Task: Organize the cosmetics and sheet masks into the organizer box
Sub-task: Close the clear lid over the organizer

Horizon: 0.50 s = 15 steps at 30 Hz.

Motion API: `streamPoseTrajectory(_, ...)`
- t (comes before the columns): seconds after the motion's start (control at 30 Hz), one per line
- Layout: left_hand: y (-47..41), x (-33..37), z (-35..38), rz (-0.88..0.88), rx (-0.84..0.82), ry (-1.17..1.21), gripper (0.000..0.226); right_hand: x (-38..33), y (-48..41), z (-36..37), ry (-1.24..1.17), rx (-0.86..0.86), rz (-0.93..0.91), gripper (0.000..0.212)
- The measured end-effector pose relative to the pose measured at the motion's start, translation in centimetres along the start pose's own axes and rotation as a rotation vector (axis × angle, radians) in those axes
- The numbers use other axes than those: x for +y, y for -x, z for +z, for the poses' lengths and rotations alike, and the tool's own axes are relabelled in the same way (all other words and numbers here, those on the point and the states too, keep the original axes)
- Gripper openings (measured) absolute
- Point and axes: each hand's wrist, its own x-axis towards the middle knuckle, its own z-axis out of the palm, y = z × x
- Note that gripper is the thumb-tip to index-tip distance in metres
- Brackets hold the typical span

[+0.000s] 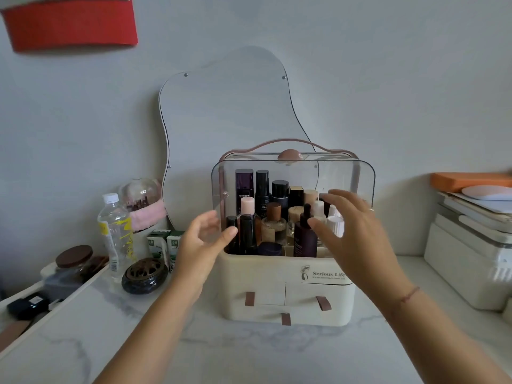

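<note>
Your cream plastic organizer box sits mid-way across the white marble-look countertop, packed with upright cosmetic bottles under its clear domed lid. Your left hand straddles the lid's left edge, but I can't tell if it's actually pinching. Your right hand is spread open at the lid's front. A wavy frameless mirror leans on the pale grey wall behind, and a clear plastic water bottle stands off to the left.

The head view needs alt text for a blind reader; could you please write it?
The left hand and right hand reach for the clear lid of a cream organizer box packed with cosmetic bottles. It stands on a marble counter before a wavy mirror.
</note>
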Motion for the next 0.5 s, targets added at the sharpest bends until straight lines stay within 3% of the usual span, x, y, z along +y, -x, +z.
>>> streamPoseTrajectory(0.13, -0.3, 2.5, -0.8, 0.084, 0.091, 0.138, 0.060, 0.0, 0.7, -2.4, -0.114, 0.391, -0.094, 0.024)
streamPoseTrajectory(0.2, -0.8, 4.0, -0.7, 0.104, 0.037, 0.124, 0.075, 0.9, -0.2, -2.8, -0.165, 0.468, -0.004, 0.033)
streamPoseTrajectory(0.3, -1.1, 5.6, 0.2, 0.114, -0.039, 0.112, 0.089, 1.8, -1.5, -2.6, -0.457, 0.261, 0.256, 0.043)
streamPoseTrajectory(0.4, -0.5, 6.1, 1.0, 0.122, -0.058, 0.138, 0.078, 2.4, -1.0, -1.8, -0.530, 0.118, 0.232, 0.019)
streamPoseTrajectory(0.5, 0.4, 5.4, 0.6, 0.124, -0.030, 0.129, 0.086, 2.9, 0.7, -1.0, -0.549, 0.120, 0.244, 0.043)
